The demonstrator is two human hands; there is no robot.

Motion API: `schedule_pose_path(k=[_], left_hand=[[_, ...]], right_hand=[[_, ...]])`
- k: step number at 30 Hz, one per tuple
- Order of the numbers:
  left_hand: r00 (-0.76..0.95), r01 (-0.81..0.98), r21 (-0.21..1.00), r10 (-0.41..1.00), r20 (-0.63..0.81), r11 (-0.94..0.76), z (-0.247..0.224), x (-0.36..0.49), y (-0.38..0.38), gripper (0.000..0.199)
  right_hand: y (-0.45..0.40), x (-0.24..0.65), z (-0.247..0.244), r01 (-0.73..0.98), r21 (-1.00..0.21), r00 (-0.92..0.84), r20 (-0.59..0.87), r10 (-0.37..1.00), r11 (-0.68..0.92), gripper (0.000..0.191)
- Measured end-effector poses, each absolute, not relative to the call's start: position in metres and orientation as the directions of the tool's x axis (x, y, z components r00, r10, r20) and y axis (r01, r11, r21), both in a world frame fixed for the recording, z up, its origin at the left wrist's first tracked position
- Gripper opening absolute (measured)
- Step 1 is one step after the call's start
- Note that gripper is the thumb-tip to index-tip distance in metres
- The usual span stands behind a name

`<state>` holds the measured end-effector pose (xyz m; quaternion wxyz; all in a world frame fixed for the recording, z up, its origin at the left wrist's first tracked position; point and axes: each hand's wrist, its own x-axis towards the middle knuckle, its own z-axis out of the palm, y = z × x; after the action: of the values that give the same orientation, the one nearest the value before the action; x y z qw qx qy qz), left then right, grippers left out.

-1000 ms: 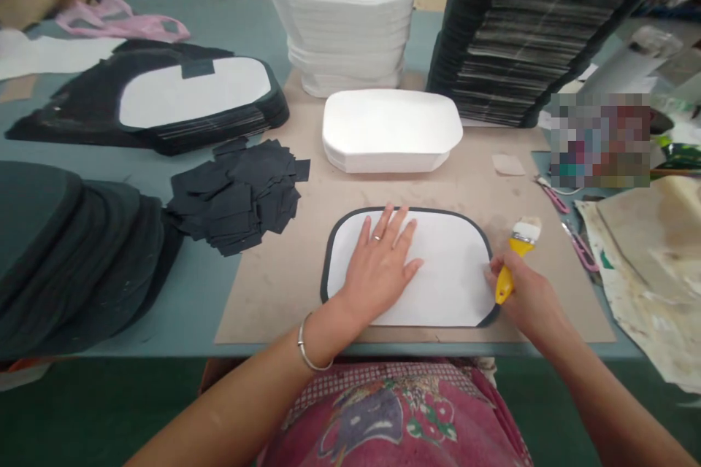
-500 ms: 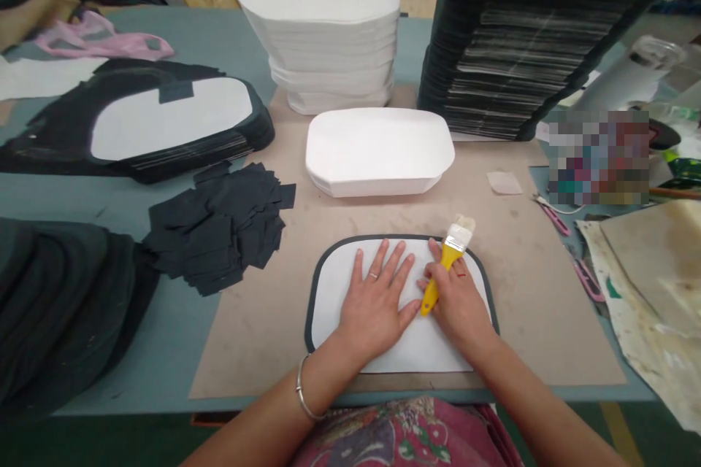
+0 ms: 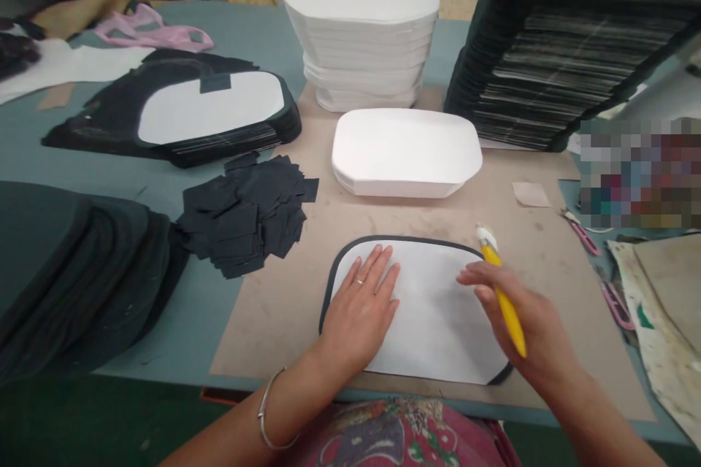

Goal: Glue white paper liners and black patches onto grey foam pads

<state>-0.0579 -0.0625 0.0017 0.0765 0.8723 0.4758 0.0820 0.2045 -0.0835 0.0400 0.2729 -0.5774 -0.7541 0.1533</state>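
A white rounded panel (image 3: 427, 306) lies on a dark, slightly larger piece (image 3: 408, 238) that shows as a border along the top and sides. My left hand (image 3: 358, 310) rests flat on the panel's left part, fingers spread. Above the panel's right edge, my right hand (image 3: 526, 314) holds a yellow-handled brush (image 3: 510, 317), its pale bristles pointing away from me. The brush crosses the hand near the thumb, and the fingers reach leftward over the panel.
White pieces (image 3: 405, 146) are stacked beyond the panel, with a taller white stack (image 3: 366, 36) behind. A tall black stack (image 3: 575, 44) leans at the back right. Dark squares (image 3: 252, 211) form a pile on the left. Pink snips (image 3: 618, 306) lie at the right.
My right hand has lifted off the panel and moved right with the brush. My left hand has shifted toward the panel's left side, still flat. The view has turned slightly left.
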Motion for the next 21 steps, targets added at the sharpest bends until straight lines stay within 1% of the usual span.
schedule_pose_path(k=[2, 3, 4, 6, 8, 10, 12, 14, 17, 19, 21], left_hand=[[0.522, 0.821, 0.236, 0.851, 0.058, -0.52, 0.001, -0.063, -0.065, 0.043], [0.515, 0.823, 0.248, 0.856, 0.052, -0.51, 0.001, -0.063, -0.066, 0.043], [0.508, 0.825, 0.259, 0.86, 0.048, -0.502, 0.0, -0.063, -0.067, 0.042], [0.501, 0.825, 0.277, 0.864, 0.044, -0.492, 0.0, -0.061, -0.068, 0.043], [0.497, 0.824, 0.29, 0.867, 0.044, -0.487, 0.0, -0.061, -0.069, 0.043], [0.494, 0.822, 0.3, 0.868, 0.045, -0.484, 0.0, -0.061, -0.069, 0.043], [0.491, 0.82, 0.31, 0.87, 0.05, -0.481, -0.001, -0.062, -0.069, 0.043], [0.49, 0.814, 0.327, 0.87, 0.055, -0.48, -0.002, -0.062, -0.069, 0.043], [0.481, 0.806, 0.36, 0.875, 0.063, -0.469, -0.002, -0.06, -0.07, 0.042], [0.469, 0.793, 0.403, 0.88, 0.078, -0.458, 0.002, -0.06, -0.072, 0.041], [0.448, 0.765, 0.466, 0.887, 0.111, -0.444, 0.007, -0.068, -0.074, 0.041]], right_hand=[[-0.073, 0.209, 0.065, 0.793, -0.52, -0.2, 0.271, 0.942, 0.318, 0.029], [-0.065, 0.208, 0.074, 0.792, -0.52, -0.192, 0.287, 0.939, 0.321, 0.024], [-0.057, 0.203, 0.08, 0.777, -0.545, -0.176, 0.292, 0.94, 0.315, 0.02], [-0.04, 0.186, 0.083, 0.696, -0.668, -0.132, 0.243, 0.961, 0.264, 0.02], [-0.028, 0.166, 0.077, 0.598, -0.78, -0.113, 0.142, 0.983, 0.182, 0.022], [-0.021, 0.153, 0.066, 0.582, -0.805, -0.095, 0.076, 0.993, 0.117, 0.023], [-0.018, 0.151, 0.056, 0.649, -0.757, -0.049, 0.056, 0.997, 0.074, 0.025], [-0.02, 0.161, 0.051, 0.723, -0.691, 0.046, 0.047, 0.998, -0.001, 0.028], [-0.027, 0.184, 0.055, 0.791, -0.601, 0.17, 0.028, 0.985, -0.12, 0.034], [-0.034, 0.198, 0.062, 0.838, -0.53, 0.175, 0.036, 0.984, -0.13, 0.039], [-0.042, 0.211, 0.066, 0.874, -0.48, 0.123, 0.079, 0.989, -0.07, 0.043]])
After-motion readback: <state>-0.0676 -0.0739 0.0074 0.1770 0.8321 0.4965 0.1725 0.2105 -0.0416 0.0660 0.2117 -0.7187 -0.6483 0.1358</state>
